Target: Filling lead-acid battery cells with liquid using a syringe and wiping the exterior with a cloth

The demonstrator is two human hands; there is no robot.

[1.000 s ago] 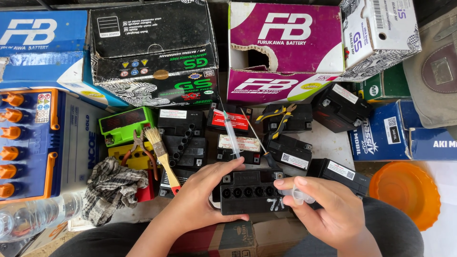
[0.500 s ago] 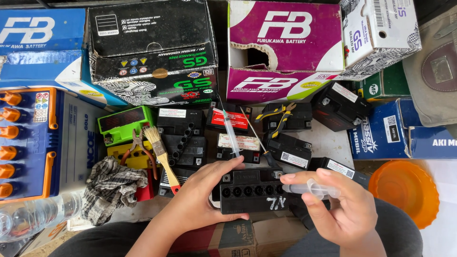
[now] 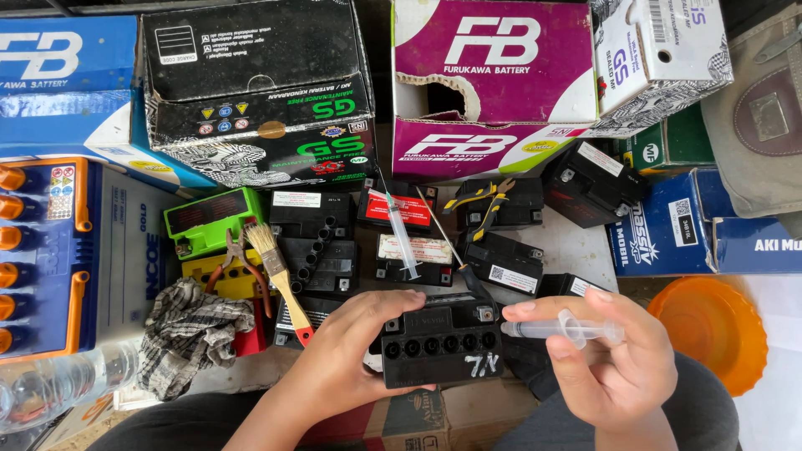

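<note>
Over the black battery (image 3: 441, 344), left hand (image 3: 347, 355) grips its side; right hand (image 3: 608, 355) fingers pinch the syringe (image 3: 561, 328). Filling step; next, align tip with a cell port.

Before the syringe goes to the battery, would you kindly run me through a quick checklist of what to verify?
1. Battery steadied: ok, the left hand grips its left end.
2. Syringe held: ok, the right hand has it in its fingers, lying level with the tip toward the battery.
3. Filler holes open: ok, a row of round holes shows on top.
4. Fluid in the syringe: cannot tell, the barrel is clear.
5. Room about the battery: not ok, a screwdriver leans right behind it and other batteries crowd close.
6. Rag at hand: ok, it lies to the left.
</note>
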